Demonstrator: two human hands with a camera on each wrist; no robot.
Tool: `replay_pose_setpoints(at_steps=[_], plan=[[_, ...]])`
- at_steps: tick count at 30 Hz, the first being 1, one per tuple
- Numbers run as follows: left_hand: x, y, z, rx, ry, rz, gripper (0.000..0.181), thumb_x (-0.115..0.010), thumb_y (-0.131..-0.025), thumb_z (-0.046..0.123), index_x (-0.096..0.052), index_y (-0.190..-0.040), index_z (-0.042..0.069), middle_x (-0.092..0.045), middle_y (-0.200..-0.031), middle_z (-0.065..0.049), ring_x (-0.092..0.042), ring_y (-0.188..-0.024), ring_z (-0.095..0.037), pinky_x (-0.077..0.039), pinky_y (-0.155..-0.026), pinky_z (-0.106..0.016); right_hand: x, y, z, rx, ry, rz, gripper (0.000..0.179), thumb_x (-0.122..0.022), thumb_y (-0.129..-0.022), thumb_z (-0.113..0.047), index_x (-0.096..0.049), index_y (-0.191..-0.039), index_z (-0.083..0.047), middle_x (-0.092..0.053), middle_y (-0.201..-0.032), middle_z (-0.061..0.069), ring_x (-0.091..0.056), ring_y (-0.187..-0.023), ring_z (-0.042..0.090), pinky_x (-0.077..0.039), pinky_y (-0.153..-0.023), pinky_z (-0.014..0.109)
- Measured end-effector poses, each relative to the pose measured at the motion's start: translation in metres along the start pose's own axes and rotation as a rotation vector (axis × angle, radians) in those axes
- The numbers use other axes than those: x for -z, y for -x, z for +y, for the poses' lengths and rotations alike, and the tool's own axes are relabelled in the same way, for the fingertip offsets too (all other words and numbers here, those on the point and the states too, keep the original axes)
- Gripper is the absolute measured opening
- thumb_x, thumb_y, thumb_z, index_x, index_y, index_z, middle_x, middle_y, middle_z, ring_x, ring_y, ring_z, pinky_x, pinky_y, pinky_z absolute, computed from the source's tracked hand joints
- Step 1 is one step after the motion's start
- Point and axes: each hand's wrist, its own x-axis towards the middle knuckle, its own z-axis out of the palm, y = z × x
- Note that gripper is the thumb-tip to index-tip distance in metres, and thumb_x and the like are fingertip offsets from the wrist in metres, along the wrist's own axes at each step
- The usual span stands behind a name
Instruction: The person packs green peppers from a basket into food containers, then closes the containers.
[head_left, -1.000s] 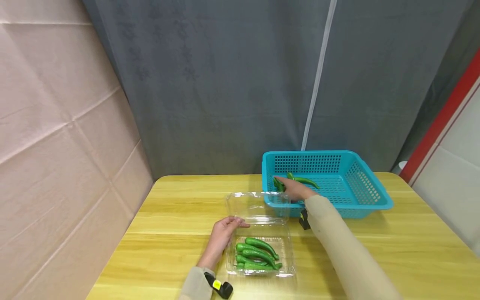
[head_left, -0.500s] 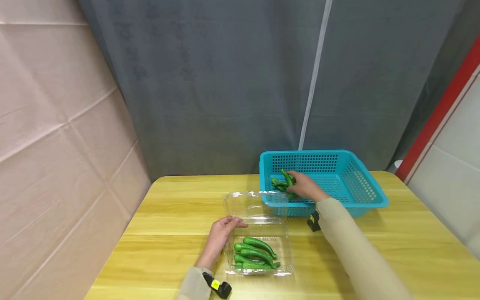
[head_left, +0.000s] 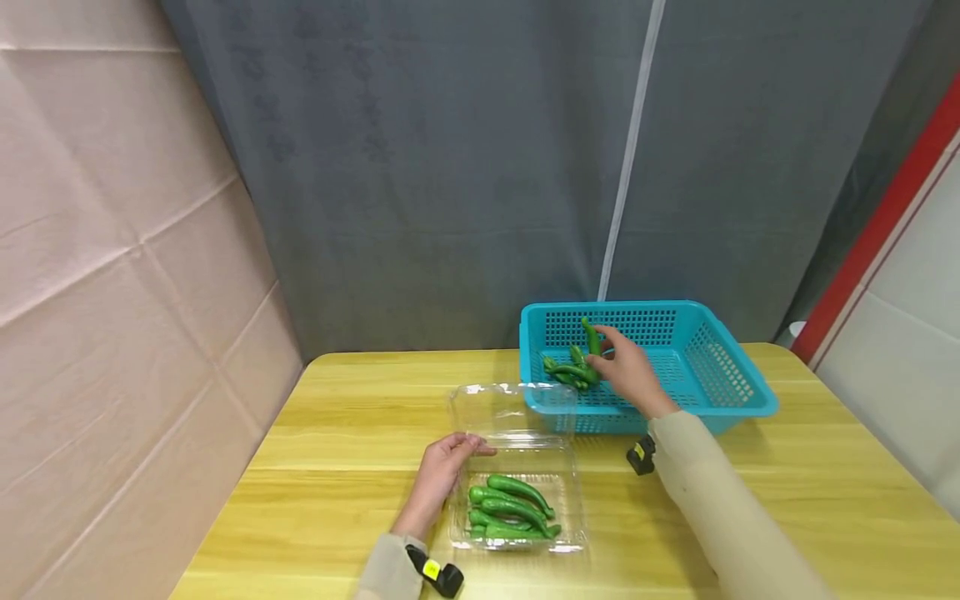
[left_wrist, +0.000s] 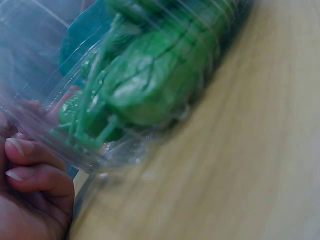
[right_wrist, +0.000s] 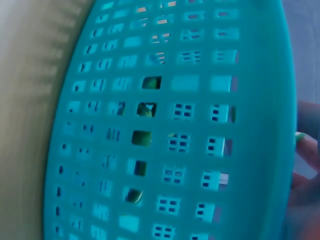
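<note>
My left hand [head_left: 438, 475] pinches the left edge of an open clear plastic clamshell box [head_left: 566, 467] near its hinge; the left wrist view has curled fingers [left_wrist: 42, 175] beside the box wall. Several green peppers [head_left: 517, 504] lie side by side in the box's base. Over the blue-green basket [head_left: 731, 367], my right hand [head_left: 630, 371] holds one green pepper [head_left: 591, 335] between thumb and fingers, tilted nearly upright. Several more peppers [head_left: 567, 372] lie in the basket's left part, just left of that hand. In the right wrist view the basket wall [right_wrist: 190, 150] hides most of the hand.
The box's raised lid [head_left: 495, 408] leans back against the basket's front left corner. Both stand on a wooden table [head_left: 360, 450]. A grey curtain [head_left: 450, 183] hangs behind the table's far edge, with pale cloth [head_left: 135, 333] on the left.
My right hand has come away from the peppers at the basket's left end and moved right, lifting one pepper by its middle. The left hand and the box have stayed in place.
</note>
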Motion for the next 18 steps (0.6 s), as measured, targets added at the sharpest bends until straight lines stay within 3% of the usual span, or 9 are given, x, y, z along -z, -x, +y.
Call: replay_pose_setpoints(at_steps=[4, 11, 14, 18], plan=[[0.0, 0.003, 0.007, 0.012, 0.012, -0.007, 0.034, -0.051, -0.09, 0.035, -0.062, -0.104, 0.007, -0.067, -0.096, -0.003, -0.029, -0.033, -0.004, -0.026, -0.028, -0.022, 0.005, 0.007, 0.0, 0.009, -0.008, 0.063, 0.058, -0.055, -0.09, -0.023, -0.027, -0.14, -0.016, -0.05, -0.111, 0.013, -0.058, -0.086, 0.025, -0.05, -0.061, 0.034], [-0.002, 0.012, 0.028, 0.03, 0.004, -0.024, 0.032, -0.049, -0.092, 0.03, -0.06, -0.107, 0.004, -0.066, -0.099, -0.007, -0.028, -0.033, -0.004, -0.026, -0.03, -0.019, 0.009, 0.02, -0.006, 0.032, -0.033, 0.1, 0.058, -0.055, -0.09, -0.024, -0.026, -0.14, -0.023, -0.05, -0.112, 0.011, -0.056, -0.092, 0.024, -0.051, -0.063, 0.035], [-0.002, 0.011, 0.026, 0.019, 0.008, -0.024, 0.034, -0.049, -0.092, 0.03, -0.06, -0.107, 0.002, -0.066, -0.098, -0.007, -0.028, -0.033, -0.004, -0.026, -0.029, -0.02, 0.009, 0.028, -0.009, 0.05, -0.067, 0.118, 0.058, -0.055, -0.09, -0.026, -0.027, -0.14, -0.023, -0.05, -0.112, 0.011, -0.057, -0.09, 0.025, -0.052, -0.06, 0.036], [-0.001, 0.006, 0.012, 0.012, 0.017, -0.013, 0.038, -0.051, -0.09, 0.035, -0.06, -0.107, 0.003, -0.067, -0.097, -0.005, -0.028, -0.032, -0.004, -0.025, -0.028, -0.023, 0.009, 0.04, -0.013, 0.056, -0.116, 0.129, 0.059, -0.054, -0.089, -0.031, -0.026, -0.14, -0.022, -0.05, -0.112, 0.013, -0.058, -0.088, 0.025, -0.053, -0.06, 0.035]])
